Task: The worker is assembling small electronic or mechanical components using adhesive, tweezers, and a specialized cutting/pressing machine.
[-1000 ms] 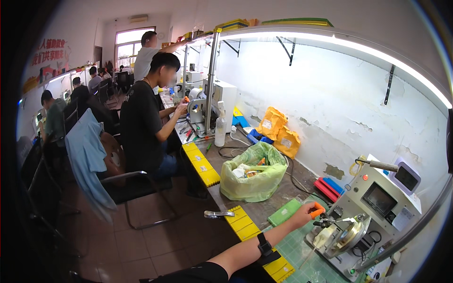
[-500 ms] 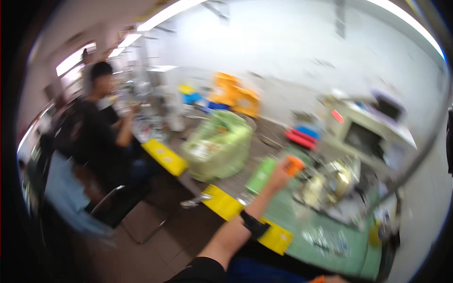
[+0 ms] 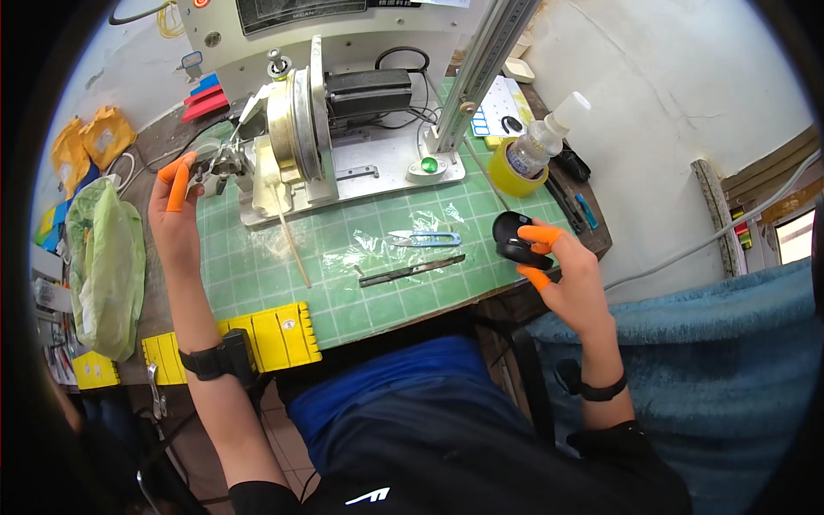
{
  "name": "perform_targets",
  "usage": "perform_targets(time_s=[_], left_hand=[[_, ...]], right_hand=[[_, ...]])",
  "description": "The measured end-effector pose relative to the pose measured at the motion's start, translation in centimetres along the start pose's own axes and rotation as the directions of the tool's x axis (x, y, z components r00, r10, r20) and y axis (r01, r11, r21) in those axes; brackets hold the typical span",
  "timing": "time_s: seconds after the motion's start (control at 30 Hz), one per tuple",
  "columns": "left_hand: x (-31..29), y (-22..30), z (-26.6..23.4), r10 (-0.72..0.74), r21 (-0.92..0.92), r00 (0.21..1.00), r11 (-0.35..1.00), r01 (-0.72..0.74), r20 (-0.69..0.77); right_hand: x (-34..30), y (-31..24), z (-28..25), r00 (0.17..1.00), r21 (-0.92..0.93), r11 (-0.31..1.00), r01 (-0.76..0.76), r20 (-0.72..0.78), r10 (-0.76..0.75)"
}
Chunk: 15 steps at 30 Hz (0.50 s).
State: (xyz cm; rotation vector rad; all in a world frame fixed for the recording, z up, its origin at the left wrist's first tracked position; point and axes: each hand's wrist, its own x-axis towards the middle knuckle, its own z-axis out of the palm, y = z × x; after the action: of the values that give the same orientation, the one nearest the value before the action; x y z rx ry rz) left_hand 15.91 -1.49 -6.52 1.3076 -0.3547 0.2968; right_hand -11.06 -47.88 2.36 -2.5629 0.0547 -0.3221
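My left hand [image 3: 176, 206], with orange finger covers, is closed at the small metal clamp parts [image 3: 225, 163] on the left side of a bench machine. What sits between its fingertips is too small to make out. Beside those parts is the machine's brass-and-silver wheel [image 3: 293, 124]. Over the mat's right edge, my right hand [image 3: 571, 279], also with orange finger covers, grips a small black rounded object [image 3: 515, 239] with a disc-shaped upper part, like an opened case. Blue-handled thread snips [image 3: 425, 239] and a slim dark blade-like tool [image 3: 412, 270] lie between my hands.
A green cutting mat [image 3: 343, 313] covers the bench, with clear plastic scraps and a thin wooden stick [image 3: 293, 245]. A clear bottle [image 3: 532, 148] stands in a yellow holder [image 3: 515, 176]. At left are a green bag [image 3: 107, 257] and yellow strips [image 3: 273, 335] along the edge.
My view has swung right and down, from the co-worker's side to the machine. My left hand is now by the clamp parts. The right hand, barely visible before, shows holding the black object.
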Motion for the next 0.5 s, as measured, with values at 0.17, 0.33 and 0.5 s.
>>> perform_targets(time_s=[0.17,0.33,0.5], left_hand=[[-0.1,0.4,0.5,-0.044,0.009,0.998,0.999,0.045,-0.034],[-0.2,0.2,-2.0,0.040,0.187,0.999,0.981,-0.040,0.006],[0.0,-1.3,1.8,0.025,-0.145,1.000,0.989,-0.022,0.018]], right_hand=[[0.1,2.2,3.2,0.981,-0.066,0.990,0.128,-0.139,-0.136],[1.7,2.8,6.7,0.975,-0.131,0.971,0.202,-0.062,-0.212],[0.1,1.6,3.2,0.977,-0.090,0.975,0.204,-0.050,-0.209]])
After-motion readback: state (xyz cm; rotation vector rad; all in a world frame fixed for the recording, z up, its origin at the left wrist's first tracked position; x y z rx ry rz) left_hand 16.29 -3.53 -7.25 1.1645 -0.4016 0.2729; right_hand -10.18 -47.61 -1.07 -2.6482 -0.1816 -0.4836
